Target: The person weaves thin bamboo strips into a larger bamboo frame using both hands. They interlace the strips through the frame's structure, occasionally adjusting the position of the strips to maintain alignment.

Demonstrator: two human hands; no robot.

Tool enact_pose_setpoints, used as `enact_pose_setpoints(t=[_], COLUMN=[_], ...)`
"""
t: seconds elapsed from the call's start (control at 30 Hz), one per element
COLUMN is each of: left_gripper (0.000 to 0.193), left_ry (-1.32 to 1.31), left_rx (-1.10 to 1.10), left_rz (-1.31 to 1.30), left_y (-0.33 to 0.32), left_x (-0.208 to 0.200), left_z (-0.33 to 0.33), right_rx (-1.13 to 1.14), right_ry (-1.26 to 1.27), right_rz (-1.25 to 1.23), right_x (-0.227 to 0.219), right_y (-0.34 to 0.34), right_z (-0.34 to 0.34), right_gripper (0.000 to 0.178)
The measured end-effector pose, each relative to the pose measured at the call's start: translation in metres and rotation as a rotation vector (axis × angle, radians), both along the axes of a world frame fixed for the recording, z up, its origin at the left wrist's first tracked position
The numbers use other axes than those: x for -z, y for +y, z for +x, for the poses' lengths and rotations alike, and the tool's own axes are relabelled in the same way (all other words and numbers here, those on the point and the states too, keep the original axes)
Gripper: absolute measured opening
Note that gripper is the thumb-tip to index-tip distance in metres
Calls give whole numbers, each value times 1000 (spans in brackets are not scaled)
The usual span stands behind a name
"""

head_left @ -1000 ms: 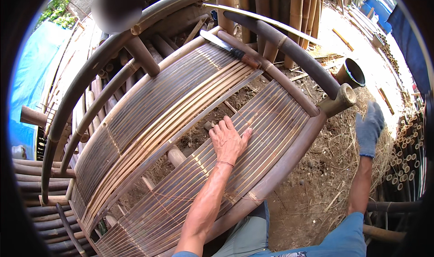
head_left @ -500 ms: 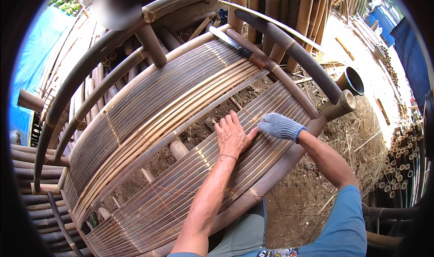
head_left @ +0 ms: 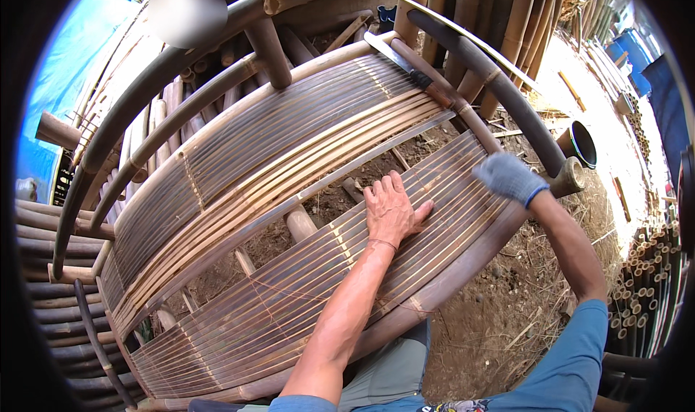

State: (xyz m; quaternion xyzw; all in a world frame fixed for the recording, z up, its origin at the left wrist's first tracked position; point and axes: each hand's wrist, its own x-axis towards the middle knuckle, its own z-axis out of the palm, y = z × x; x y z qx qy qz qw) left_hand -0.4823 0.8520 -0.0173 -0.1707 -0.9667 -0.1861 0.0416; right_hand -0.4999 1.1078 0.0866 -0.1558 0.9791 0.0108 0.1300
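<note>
A curved bamboo seat of thin dark slats (head_left: 239,339) spans the middle of the view. My bare left hand (head_left: 391,213) lies on it, fingers over the slats' far edge and thumb spread to the right. My right hand (head_left: 509,179), in a grey-blue knitted glove, is curled above the slats' right end; it is slightly blurred, and what its fingers hold, if anything, is hidden. Thin brownish strands (head_left: 279,292) trail over the slats left of my left forearm. Beyond a gap is a second slat panel (head_left: 253,140) with several loose pale strips (head_left: 289,184) along its near side.
A large knife (head_left: 413,73) with a dark and brown handle lies at the panel's far right corner. Thick bamboo rails (head_left: 499,86) arch around the seat. A dark bucket (head_left: 577,145) stands to the right on the ground. Cut bamboo poles (head_left: 648,267) are stacked farther right.
My right hand has moved away from my left, toward the right end of the slats. My left hand stays on the slats, its thumb now apart from the glove. The whole view has shifted slightly.
</note>
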Motion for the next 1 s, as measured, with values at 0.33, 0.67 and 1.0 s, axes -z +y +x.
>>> enact_pose_setpoints(t=[0.33,0.67,1.0], left_gripper=[99,72,36], left_ry=[13,305,-479], left_rx=[-16,-127,-90], left_rz=[5,202,494], left_y=[-10,-49,-151], left_x=[5,22,-4], left_z=[-3,15,-6], right_rx=[-411,257,313], right_ry=[43,506,702], right_rz=[-242,-459,-640], right_x=[52,91,109], right_y=[-5,-23,-26], right_z=[72,113,122], right_gripper=[8,19,16])
